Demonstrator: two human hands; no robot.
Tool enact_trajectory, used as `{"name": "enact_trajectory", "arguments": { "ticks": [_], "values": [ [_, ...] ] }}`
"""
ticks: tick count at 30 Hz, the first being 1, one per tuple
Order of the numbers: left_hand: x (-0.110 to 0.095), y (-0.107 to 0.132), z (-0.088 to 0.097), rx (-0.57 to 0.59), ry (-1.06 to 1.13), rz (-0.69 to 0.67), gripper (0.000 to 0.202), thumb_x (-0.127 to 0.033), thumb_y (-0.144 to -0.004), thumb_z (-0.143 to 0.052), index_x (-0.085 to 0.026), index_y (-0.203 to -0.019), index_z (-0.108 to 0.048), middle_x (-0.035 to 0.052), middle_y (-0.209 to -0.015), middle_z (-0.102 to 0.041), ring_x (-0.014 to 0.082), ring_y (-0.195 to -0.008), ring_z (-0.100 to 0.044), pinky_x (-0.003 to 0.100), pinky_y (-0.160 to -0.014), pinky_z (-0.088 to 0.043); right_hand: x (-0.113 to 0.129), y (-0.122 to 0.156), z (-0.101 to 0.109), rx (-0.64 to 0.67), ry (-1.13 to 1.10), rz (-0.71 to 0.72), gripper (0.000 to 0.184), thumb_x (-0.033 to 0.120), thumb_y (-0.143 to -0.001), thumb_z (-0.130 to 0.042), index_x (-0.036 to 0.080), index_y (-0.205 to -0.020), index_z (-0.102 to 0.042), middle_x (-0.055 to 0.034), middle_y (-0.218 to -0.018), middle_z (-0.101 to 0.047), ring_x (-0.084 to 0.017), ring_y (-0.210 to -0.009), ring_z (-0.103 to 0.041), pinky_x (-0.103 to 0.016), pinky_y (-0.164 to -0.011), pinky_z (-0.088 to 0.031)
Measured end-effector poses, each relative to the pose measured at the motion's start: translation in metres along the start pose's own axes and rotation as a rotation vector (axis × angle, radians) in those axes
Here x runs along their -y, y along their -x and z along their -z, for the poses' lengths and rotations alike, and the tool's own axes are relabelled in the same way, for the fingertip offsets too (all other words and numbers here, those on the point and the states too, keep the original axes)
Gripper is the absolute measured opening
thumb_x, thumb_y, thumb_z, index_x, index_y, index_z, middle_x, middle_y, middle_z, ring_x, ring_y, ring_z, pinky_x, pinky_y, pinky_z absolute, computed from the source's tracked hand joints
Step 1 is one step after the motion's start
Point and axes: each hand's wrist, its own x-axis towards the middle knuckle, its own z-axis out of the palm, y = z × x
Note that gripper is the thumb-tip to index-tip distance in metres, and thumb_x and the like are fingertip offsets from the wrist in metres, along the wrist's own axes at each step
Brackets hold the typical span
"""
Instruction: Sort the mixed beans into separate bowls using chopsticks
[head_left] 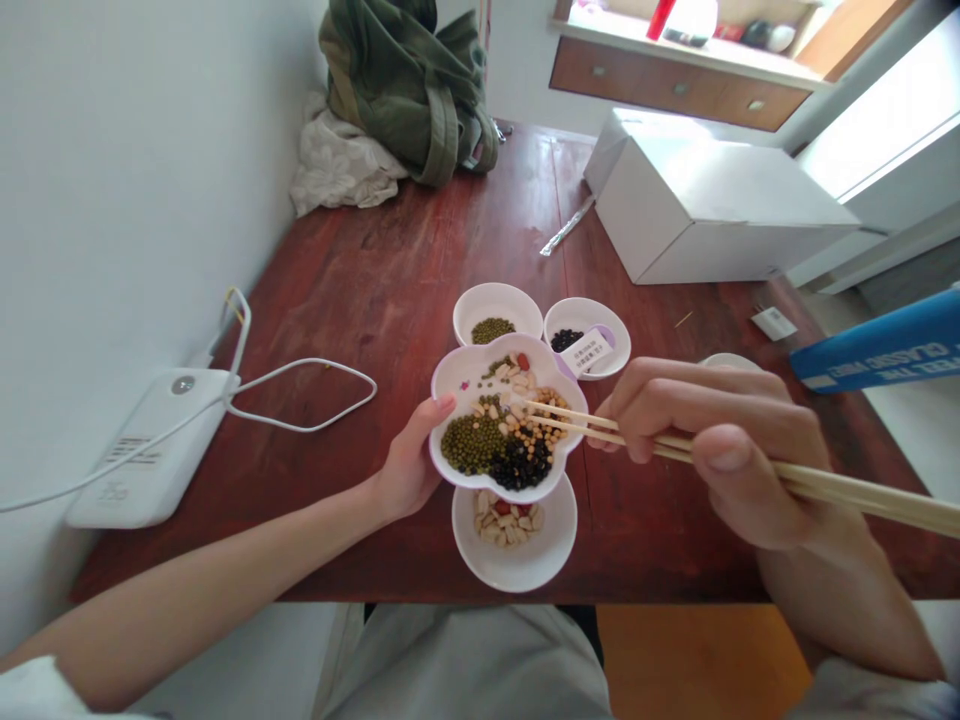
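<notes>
My left hand (409, 463) grips the left rim of a white flower-shaped dish (459, 378) that holds mixed green, black, yellow and pale beans. My right hand (720, 445) holds a pair of wooden chopsticks (847, 490); their tips reach into the yellow and pale beans in the dish's middle. A small white bowl with pale beans (517, 560) sits just below the dish. Behind it stand a bowl of green beans (495, 305) and a bowl of black beans (589, 320) with a paper label.
A white box (712, 200) lies at the table's back right, a green bag (409, 80) on pale cloth at the back left. A white device with looped cable (150, 440) rests by the left wall. A blue box (877, 350) juts in from the right.
</notes>
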Motion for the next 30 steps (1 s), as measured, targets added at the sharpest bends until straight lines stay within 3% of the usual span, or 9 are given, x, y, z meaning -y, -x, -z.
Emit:
{"name": "enact_trajectory", "arguments": {
  "ticks": [6, 11, 18, 30],
  "values": [
    [0.0, 0.0, 0.0, 0.006, -0.007, -0.003, 0.065, -0.056, -0.089, -0.086, -0.013, -0.138, -0.085, 0.0157, -0.126, -0.092, 0.05, -0.142, -0.077, 0.06, -0.126, -0.058, -0.007, -0.005, -0.002, 0.041, 0.015, 0.012, 0.052, 0.051, -0.125, -0.046, 0.023, -0.084, -0.061, -0.0062, -0.085, -0.069, -0.018, -0.065, -0.059, -0.035, -0.057, -0.039],
    [0.001, -0.001, 0.001, 0.033, -0.021, -0.005, 0.068, -0.063, -0.084, -0.09, -0.013, -0.131, -0.088, 0.0164, -0.122, -0.093, 0.0511, -0.142, -0.076, 0.06, -0.127, -0.057, -0.005, -0.002, -0.014, -0.044, -0.092, -0.079, 0.055, 0.053, -0.125, -0.042, 0.024, -0.083, -0.059, -0.0053, -0.081, -0.065, -0.021, -0.07, -0.061, -0.037, -0.061, -0.042],
    [0.001, 0.0, 0.002, 0.025, -0.023, -0.007, 0.068, -0.063, -0.087, -0.087, -0.012, -0.131, -0.087, 0.0176, -0.122, -0.092, 0.0515, -0.142, -0.076, 0.061, -0.126, -0.057, -0.006, -0.001, -0.026, -0.065, 0.016, -0.049, 0.05, 0.045, -0.127, -0.043, 0.023, -0.084, -0.058, -0.0023, -0.077, -0.06, -0.017, -0.066, -0.055, -0.035, -0.058, -0.035],
    [0.004, -0.002, 0.005, 0.077, 0.016, -0.014, 0.063, -0.06, -0.092, -0.084, -0.012, -0.134, -0.086, 0.0182, -0.131, -0.091, 0.0517, -0.146, -0.074, 0.06, -0.128, -0.055, -0.006, -0.001, -0.031, -0.094, 0.01, -0.04, 0.048, 0.042, -0.125, -0.047, 0.024, -0.083, -0.059, -0.0036, -0.079, -0.063, -0.018, -0.068, -0.059, -0.034, -0.058, -0.038]
  ]
}}
